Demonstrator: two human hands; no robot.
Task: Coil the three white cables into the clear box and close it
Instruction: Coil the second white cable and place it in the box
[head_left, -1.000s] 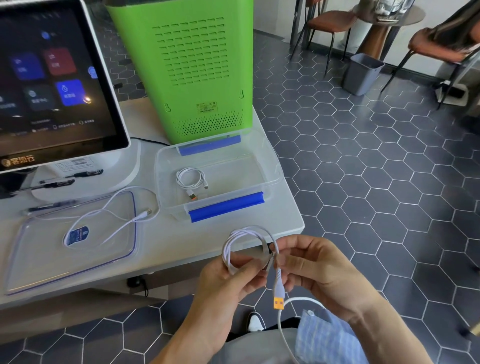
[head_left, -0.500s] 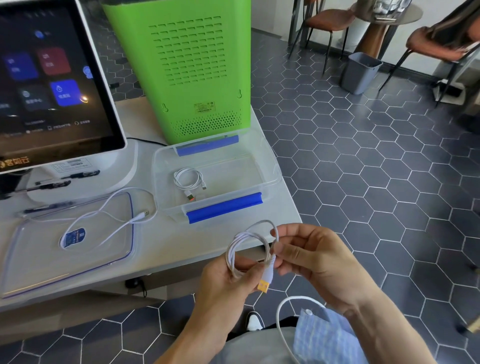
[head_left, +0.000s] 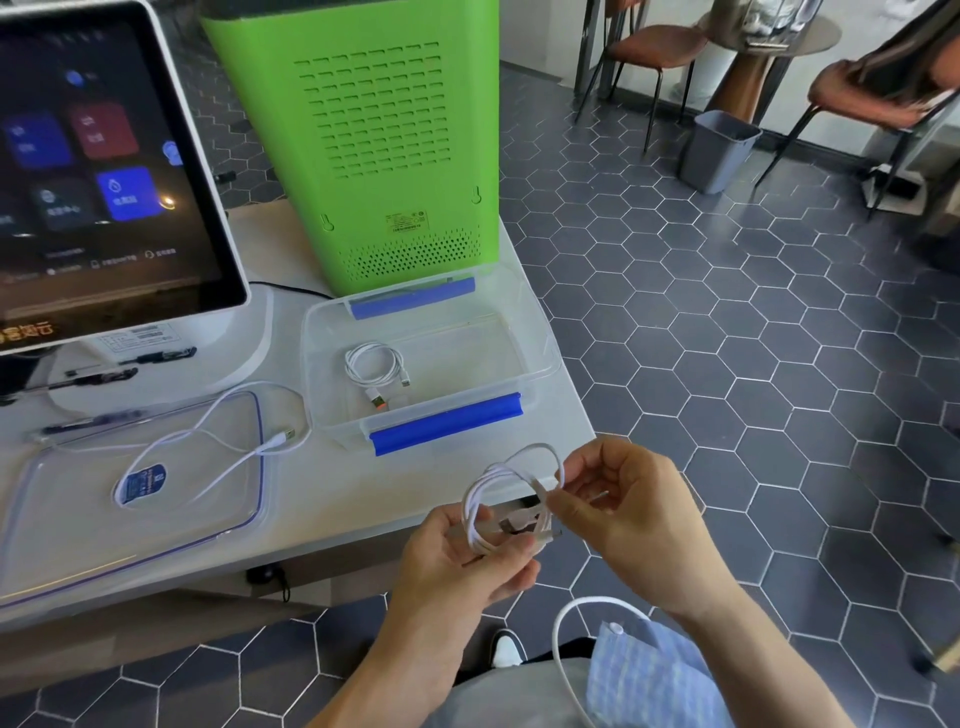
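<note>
My left hand (head_left: 457, 561) grips a coil of white cable (head_left: 485, 499) just off the table's front edge. My right hand (head_left: 623, 514) pinches the cable's end against the coil. The clear box (head_left: 530, 332) with blue clips stands open on the table beyond my hands, and one coiled white cable (head_left: 376, 366) with an orange plug lies inside it. A third white cable (head_left: 208, 441) lies loose across the clear lid (head_left: 62, 525), which rests flat on the table to the left.
A green ventilated appliance (head_left: 374, 140) stands right behind the box. A touchscreen terminal (head_left: 98, 171) fills the table's back left, with pens (head_left: 98, 376) in front of it. Chairs and a grey bin (head_left: 719, 150) stand on the hexagon-tiled floor to the right.
The cable's orange plug, which hung below the coil, has been drawn up and wound into it. Both hands have shifted slightly up and right with the coil.
</note>
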